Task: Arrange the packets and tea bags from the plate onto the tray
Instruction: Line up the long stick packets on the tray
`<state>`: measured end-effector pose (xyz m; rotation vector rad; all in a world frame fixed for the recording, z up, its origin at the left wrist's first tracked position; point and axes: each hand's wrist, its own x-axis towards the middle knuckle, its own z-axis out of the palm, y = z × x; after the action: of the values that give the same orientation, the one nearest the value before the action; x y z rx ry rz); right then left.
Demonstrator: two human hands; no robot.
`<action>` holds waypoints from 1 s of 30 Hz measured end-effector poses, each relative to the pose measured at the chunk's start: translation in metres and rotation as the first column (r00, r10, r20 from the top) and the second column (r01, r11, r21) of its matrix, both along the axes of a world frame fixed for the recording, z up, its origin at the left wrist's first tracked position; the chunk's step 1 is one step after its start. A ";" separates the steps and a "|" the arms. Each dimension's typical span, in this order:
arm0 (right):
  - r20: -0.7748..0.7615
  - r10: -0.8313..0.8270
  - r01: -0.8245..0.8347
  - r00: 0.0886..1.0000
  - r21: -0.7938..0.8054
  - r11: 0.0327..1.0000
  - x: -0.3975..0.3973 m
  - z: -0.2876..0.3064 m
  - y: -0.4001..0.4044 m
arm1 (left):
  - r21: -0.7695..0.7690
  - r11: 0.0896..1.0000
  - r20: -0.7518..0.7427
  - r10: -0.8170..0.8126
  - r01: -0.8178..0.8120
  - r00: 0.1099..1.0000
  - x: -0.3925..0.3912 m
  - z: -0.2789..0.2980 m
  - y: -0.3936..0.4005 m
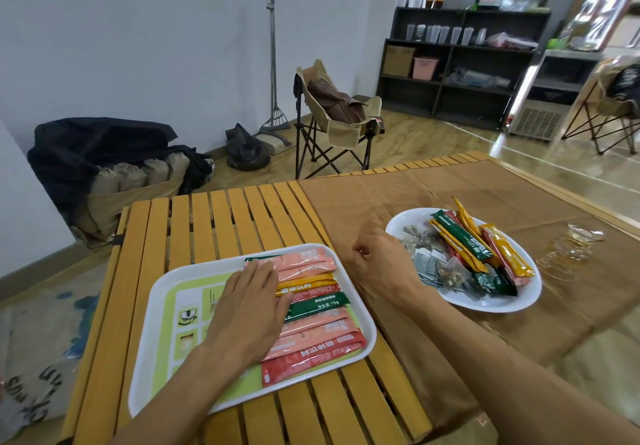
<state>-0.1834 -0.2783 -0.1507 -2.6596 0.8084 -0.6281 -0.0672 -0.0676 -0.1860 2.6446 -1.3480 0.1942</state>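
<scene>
Left hand [251,301] flat on packets [313,301]

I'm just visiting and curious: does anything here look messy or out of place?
Only mildly. The packets on the tray lie in a neat row under the flat left hand, but the bottom red packet sits skewed. On the plate, packets and tea bags remain heaped. Nothing looks spilled or torn.

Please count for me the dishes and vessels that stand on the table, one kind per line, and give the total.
Tray: 1
Plate: 1
Clear glass vessel: 1
Total: 3
</scene>
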 end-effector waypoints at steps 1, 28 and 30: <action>-0.003 -0.005 0.005 1.000 -0.001 1.000 0.000 0.000 0.000 | -0.003 1.000 -0.007 0.002 -0.002 1.000 0.000 0.000 0.000; -0.089 -0.667 0.642 0.739 -0.205 0.739 -0.068 0.014 -0.094 | -0.026 0.999 -0.103 -0.035 0.033 0.994 -0.005 -0.003 -0.003; -0.035 -0.634 0.612 0.772 -0.228 0.757 -0.063 0.020 -0.088 | -0.035 0.999 -0.105 -0.040 0.036 0.994 -0.005 -0.003 -0.003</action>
<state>-0.2460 -0.3664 -0.1311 -2.5820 1.7998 -0.7449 -0.0721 -0.0702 -0.1890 2.5613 -1.3486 0.0698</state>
